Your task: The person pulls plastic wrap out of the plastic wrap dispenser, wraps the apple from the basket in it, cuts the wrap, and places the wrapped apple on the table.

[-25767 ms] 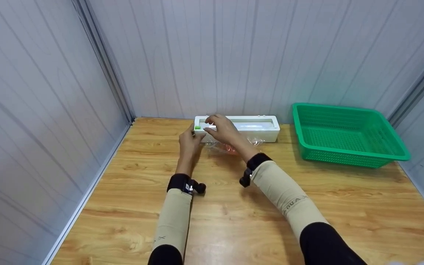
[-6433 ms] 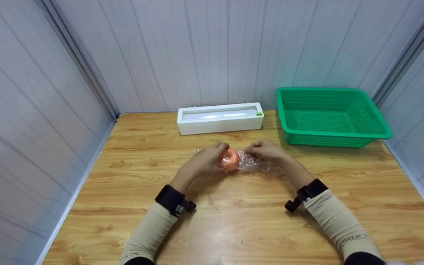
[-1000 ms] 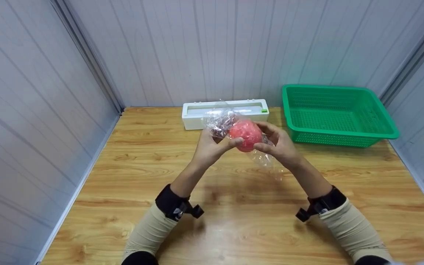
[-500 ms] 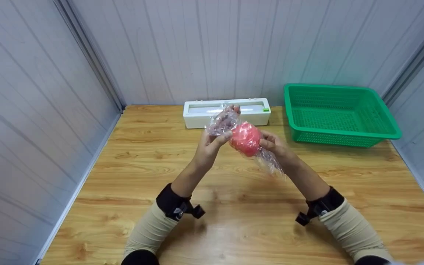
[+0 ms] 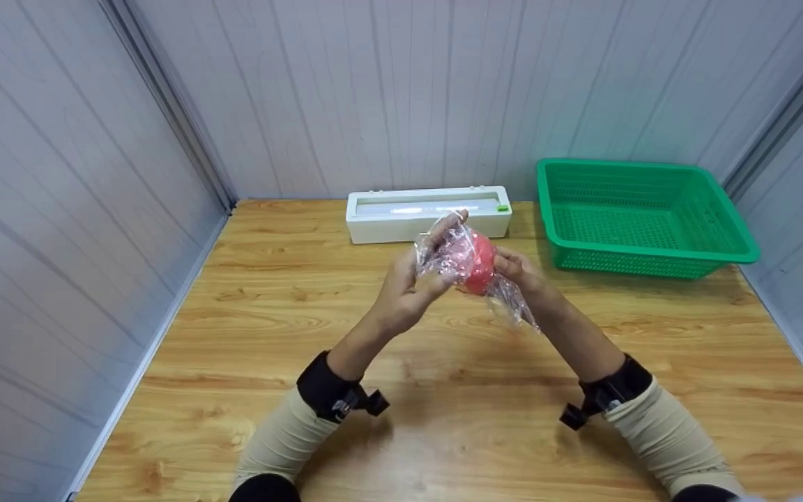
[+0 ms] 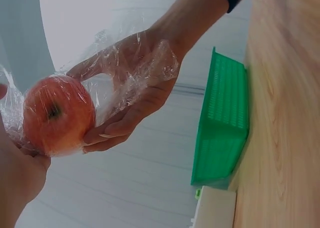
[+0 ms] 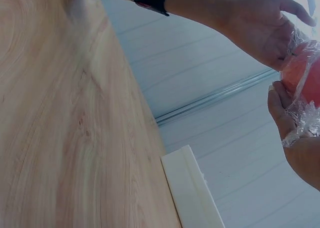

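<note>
A red apple (image 5: 483, 265) wrapped in clear cling film (image 5: 513, 307) is held in the air above the table. My right hand (image 5: 530, 279) pinches its right side between thumb and fingers. Against the left side my left hand (image 5: 401, 289) presses crumpled film, its fingers extended and spread. The left wrist view shows the apple (image 6: 60, 115) with its stem hollow, and the right hand (image 6: 145, 82) with loose film across it. Only part of the apple (image 7: 305, 77) is visible in the right wrist view, between the left hand (image 7: 260, 27) and the right hand (image 7: 302, 158).
A white cling film dispenser (image 5: 429, 229) with a green slider stands at the back, just behind the hands. Right of it is a green basket (image 5: 652, 254). Panelled walls (image 5: 387, 97) enclose the wooden table (image 5: 443, 432) on the back and sides.
Over the last second the left hand has shifted right, bringing film against the apple's left side. The right hand keeps its hold. Much earlier, both hands were at the dispenser.
</note>
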{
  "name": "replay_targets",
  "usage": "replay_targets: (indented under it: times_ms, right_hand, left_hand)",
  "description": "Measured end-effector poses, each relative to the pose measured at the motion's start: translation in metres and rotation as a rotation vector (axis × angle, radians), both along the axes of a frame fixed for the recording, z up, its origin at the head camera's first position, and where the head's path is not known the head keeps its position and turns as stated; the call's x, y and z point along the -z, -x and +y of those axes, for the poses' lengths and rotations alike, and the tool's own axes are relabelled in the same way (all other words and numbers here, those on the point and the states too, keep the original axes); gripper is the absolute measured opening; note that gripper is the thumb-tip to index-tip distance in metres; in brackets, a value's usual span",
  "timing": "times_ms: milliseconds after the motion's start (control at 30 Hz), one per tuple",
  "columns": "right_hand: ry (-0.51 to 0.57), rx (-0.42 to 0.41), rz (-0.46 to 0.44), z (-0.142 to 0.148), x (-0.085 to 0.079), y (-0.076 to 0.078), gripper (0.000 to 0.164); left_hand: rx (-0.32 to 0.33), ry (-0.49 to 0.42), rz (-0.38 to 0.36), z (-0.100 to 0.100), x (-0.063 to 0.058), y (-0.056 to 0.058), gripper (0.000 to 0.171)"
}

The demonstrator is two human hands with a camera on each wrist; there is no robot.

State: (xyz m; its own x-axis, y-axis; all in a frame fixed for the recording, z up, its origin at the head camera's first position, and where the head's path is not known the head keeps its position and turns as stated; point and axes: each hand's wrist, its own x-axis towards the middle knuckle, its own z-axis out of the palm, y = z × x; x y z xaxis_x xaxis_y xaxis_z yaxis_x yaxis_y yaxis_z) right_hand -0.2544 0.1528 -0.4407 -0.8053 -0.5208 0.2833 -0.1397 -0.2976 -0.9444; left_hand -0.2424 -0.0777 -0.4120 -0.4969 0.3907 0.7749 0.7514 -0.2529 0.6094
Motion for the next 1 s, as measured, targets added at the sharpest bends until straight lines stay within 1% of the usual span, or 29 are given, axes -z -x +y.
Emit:
replay_targets:
  times_ms: [67,167,233,367,467,533,633,733,867,900,1000]
  right_hand:
    - [-0.017,0.012,0.003,0.0,-0.001,-0.001,0.058]
    - [-0.028,0.01,0.003,0.001,-0.002,-0.001,0.063]
    - [-0.019,0.0,0.009,0.002,-0.001,-0.001,0.063]
    - [0.004,-0.026,0.026,0.002,0.0,0.001,0.059]
    - [0.007,-0.03,0.042,0.003,0.0,0.001,0.057]
    - [0.01,-0.039,0.039,0.004,-0.001,0.001,0.057]
    - [0.018,-0.063,0.023,0.006,-0.003,0.0,0.059]
    - [0.042,-0.107,-0.016,0.008,-0.005,-0.002,0.067]
    - [0.067,-0.187,-0.053,0.01,-0.009,-0.003,0.076]
    - [0.069,-0.21,-0.057,0.009,-0.011,-0.003,0.077]
    - [0.063,-0.276,-0.065,0.011,-0.017,-0.004,0.068]
  left_hand:
    - [-0.06,0.055,0.078,0.0,0.001,0.0,0.077]
    - [-0.121,0.136,0.178,0.002,0.001,0.0,0.081]
    - [-0.165,0.19,0.232,0.003,0.001,0.0,0.085]
    - [-0.233,0.273,0.308,0.005,0.001,-0.002,0.091]
    - [-0.268,0.324,0.344,0.003,0.0,-0.004,0.093]
    - [-0.265,0.349,0.344,0.002,-0.003,-0.005,0.094]
    - [-0.241,0.35,0.298,-0.003,-0.006,-0.005,0.093]
    - [-0.223,0.312,0.236,-0.006,-0.009,-0.005,0.087]
    - [-0.24,0.257,0.214,-0.009,-0.009,-0.004,0.075]
    - [-0.241,0.243,0.212,-0.009,-0.009,-0.004,0.073]
    - [-0.241,0.199,0.187,-0.009,-0.008,-0.003,0.069]
